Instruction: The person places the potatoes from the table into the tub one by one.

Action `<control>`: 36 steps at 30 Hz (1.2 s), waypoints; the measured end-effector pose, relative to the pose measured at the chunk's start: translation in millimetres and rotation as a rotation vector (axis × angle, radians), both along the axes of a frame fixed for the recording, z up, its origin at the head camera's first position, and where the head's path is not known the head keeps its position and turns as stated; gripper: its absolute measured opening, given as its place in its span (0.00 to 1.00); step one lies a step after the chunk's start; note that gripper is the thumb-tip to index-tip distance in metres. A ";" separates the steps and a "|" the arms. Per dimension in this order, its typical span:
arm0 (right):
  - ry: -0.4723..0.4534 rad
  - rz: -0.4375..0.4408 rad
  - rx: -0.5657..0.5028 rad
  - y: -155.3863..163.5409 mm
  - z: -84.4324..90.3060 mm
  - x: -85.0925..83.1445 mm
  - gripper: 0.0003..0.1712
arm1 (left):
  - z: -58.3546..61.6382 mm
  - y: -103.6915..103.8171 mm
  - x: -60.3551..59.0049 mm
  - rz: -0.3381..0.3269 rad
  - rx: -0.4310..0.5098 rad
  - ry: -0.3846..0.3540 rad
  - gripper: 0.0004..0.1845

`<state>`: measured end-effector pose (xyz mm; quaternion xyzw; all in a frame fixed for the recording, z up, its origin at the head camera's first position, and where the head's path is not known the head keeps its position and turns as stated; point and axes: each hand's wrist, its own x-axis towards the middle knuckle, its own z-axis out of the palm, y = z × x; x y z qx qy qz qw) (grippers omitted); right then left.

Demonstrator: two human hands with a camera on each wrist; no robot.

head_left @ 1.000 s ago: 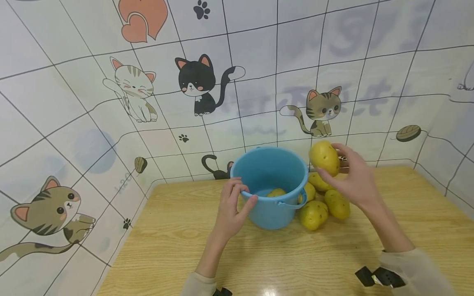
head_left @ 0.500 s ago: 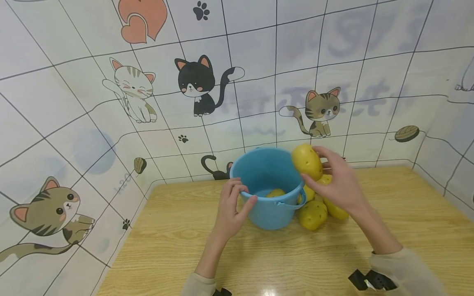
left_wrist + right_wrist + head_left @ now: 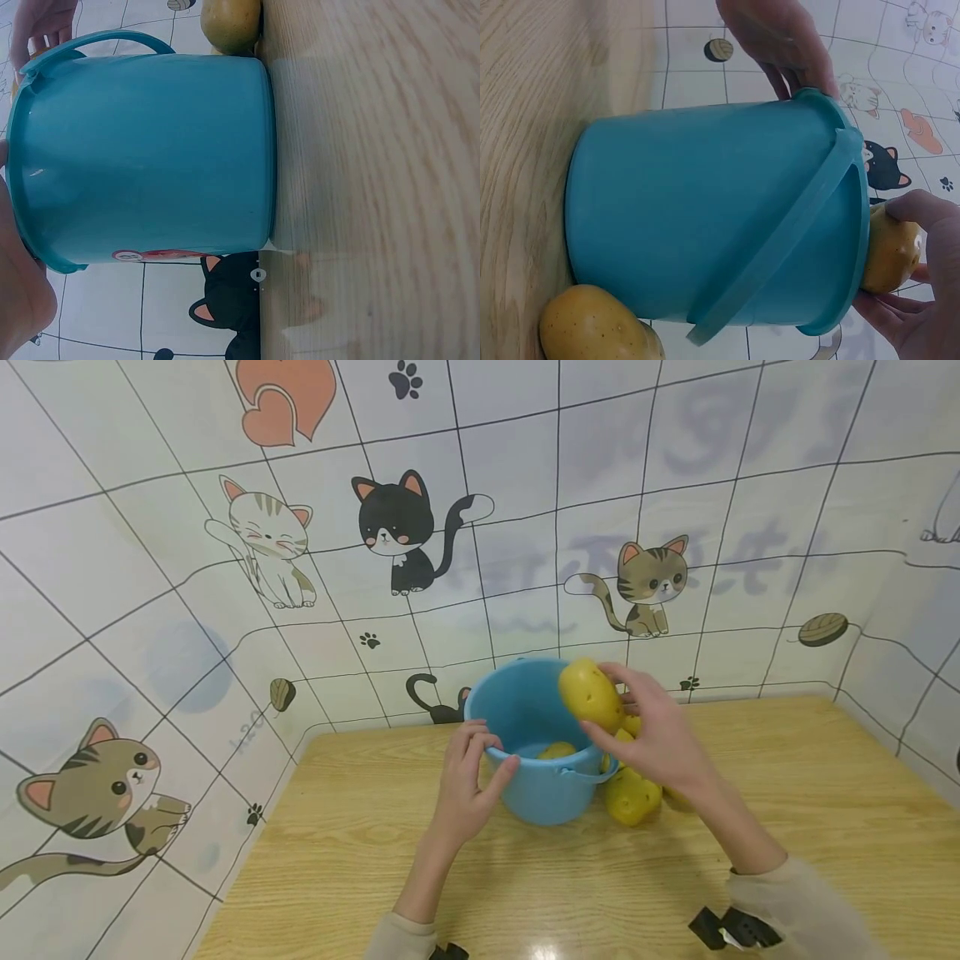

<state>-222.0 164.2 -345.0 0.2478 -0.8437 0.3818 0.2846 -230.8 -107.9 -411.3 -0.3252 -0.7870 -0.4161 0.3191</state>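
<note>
A blue bucket (image 3: 551,797) stands upright on the wooden table, its handle (image 3: 592,777) hanging down on the right side. My left hand (image 3: 471,781) grips the near-left rim, fingers over the edge and thumb along it. In my right hand (image 3: 660,735) a yellow potato (image 3: 588,693) is held between thumb and fingers, over the bucket's right rim. Inside the bucket lies another potato (image 3: 557,750), only its top showing. The right wrist view has the held potato (image 3: 892,251) right at the bucket's mouth.
Several potatoes (image 3: 632,797) sit on the table against the bucket's right side, partly hidden behind my right hand. The wooden table (image 3: 337,860) meets a wall (image 3: 517,568) covered with cat drawings behind the bucket.
My right hand has carried the potato leftward, from above the potatoes on the table to over the bucket's right rim. The left hand and bucket have stayed in place.
</note>
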 end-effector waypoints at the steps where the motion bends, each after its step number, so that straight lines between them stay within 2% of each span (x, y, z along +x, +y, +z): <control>1: -0.001 0.006 -0.002 -1.2 -1.0 -0.4 0.42 | 0.0 0.0 0.0 0.000 -0.001 -0.002 0.09; 16: 0.032 0.030 -0.063 -3.8 -10.0 -1.8 0.33 | -0.6 1.1 -0.6 -0.004 -0.002 0.008 0.11; 24: 0.054 0.007 -0.074 1.3 -10.6 -2.1 0.29 | -0.6 1.7 -0.5 -0.003 0.007 0.009 0.11; 36: 0.010 -0.015 -0.084 14.7 -11.6 -0.3 0.28 | 0.7 0.8 -0.4 -0.004 0.005 0.017 0.09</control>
